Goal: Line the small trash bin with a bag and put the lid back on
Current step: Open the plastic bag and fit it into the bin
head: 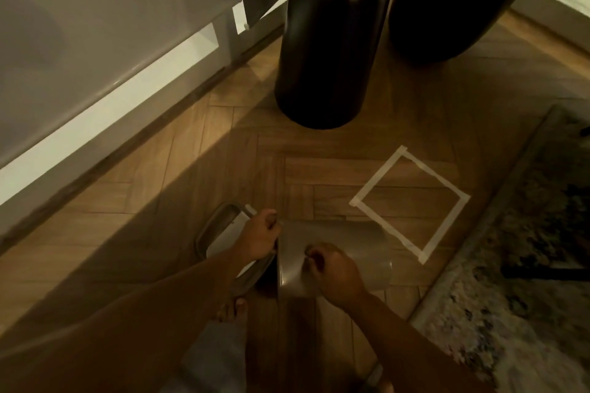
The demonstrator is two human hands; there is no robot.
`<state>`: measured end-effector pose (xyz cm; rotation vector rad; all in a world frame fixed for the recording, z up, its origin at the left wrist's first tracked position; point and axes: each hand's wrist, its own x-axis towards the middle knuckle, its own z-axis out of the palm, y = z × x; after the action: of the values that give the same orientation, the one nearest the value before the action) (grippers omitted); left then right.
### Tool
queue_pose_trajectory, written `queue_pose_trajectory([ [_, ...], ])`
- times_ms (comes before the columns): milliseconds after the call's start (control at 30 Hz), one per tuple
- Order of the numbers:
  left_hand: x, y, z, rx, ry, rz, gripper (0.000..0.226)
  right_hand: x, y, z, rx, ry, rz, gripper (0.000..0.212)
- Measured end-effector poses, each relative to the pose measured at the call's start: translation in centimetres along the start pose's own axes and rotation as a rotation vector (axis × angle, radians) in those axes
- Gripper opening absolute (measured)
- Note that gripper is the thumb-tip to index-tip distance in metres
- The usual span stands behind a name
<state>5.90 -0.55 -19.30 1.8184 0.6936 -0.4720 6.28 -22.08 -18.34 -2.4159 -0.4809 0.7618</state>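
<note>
The small grey trash bin (357, 252) lies tipped on its side on the wooden floor, its mouth turned to the left. At that mouth sits a grey rounded-rectangle lid frame (209, 233) with something white (228, 236) showing inside it, perhaps the bag. My left hand (260, 236) is closed around the frame's edge where it meets the bin's rim. My right hand (333, 271) rests on the bin's upturned side with its fingers curled tight against the wall. Whether it pinches any bag material is hidden.
A square of pale tape (412, 201) marks the floor just right of the bin. Two tall black vases (332, 41) stand behind. A patterned rug (526, 265) lies to the right, a white cabinet (95, 57) to the left. My bare foot (233, 308) is below the bin.
</note>
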Motion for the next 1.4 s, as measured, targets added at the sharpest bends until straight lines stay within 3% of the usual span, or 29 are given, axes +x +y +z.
queue_pose_trajectory([
  [567, -4.3, 5.1, 1.5, -0.002, -0.176, -0.061, 0.055, -5.0, -3.5, -2.1, 0.070, 0.055, -0.021, 0.022],
  [867, -5.6, 6.6, 2.7, 0.014, -0.200, -0.053, 0.053, -7.3, -3.5, -1.3, 0.013, 0.072, 0.180, 0.023],
  [1067, -5.9, 5.8, 3.2, 0.057, -0.261, -0.075, 0.050, -7.5, -3.1, -0.1, -0.077, -0.020, 0.237, 0.018],
  [1400, -5.8, 6.4, 3.2, 0.077, -0.264, 0.035, 0.054, -7.8, -3.1, -2.1, -0.039, 0.073, 0.241, 0.014],
])
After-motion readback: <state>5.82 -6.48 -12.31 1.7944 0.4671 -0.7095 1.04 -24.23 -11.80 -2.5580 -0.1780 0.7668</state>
